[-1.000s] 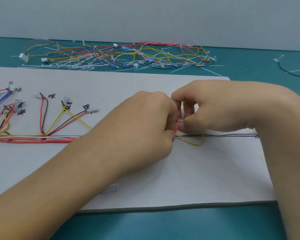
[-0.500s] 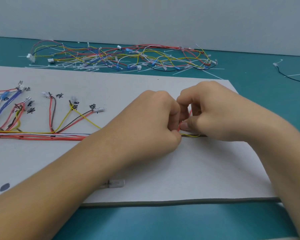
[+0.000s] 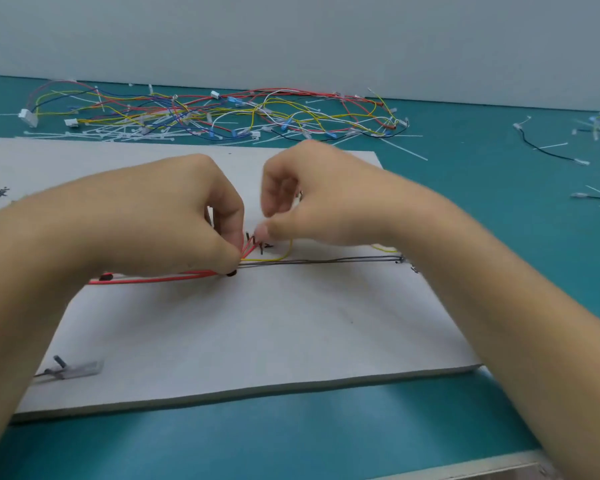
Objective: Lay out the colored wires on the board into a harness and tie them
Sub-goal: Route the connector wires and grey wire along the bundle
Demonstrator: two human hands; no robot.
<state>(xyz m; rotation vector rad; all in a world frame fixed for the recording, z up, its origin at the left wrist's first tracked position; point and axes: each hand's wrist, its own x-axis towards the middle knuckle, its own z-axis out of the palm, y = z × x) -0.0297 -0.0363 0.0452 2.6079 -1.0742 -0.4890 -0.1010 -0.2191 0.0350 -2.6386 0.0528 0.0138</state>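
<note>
Left hand: fingers curled, thumb and forefinger pinched together on thin red insulated wires right where they bend up off the flat white board. Behind the pinch the red wires run left under the palm, lying on the board. Past the fingertips their short ends fan up toward the right hand.

Right hand: fingers curled, thumb tip touching or just above the red wire ends. It is motion-blurred, so I cannot tell if it grips anything.

Thin yellow wire starts at the left fingertips, loops right and up under the right thumb. Dark grey wires run from the left fingertips rightward along the board, under the right wrist.

Small translucent connector lies on the board near its front edge, under the left forearm.

Well beyond both sets of knuckles, on the teal table mat: tangled pile of loose coloured wires with white cable ties in front of it. Lone black wire far right of the right hand.
</note>
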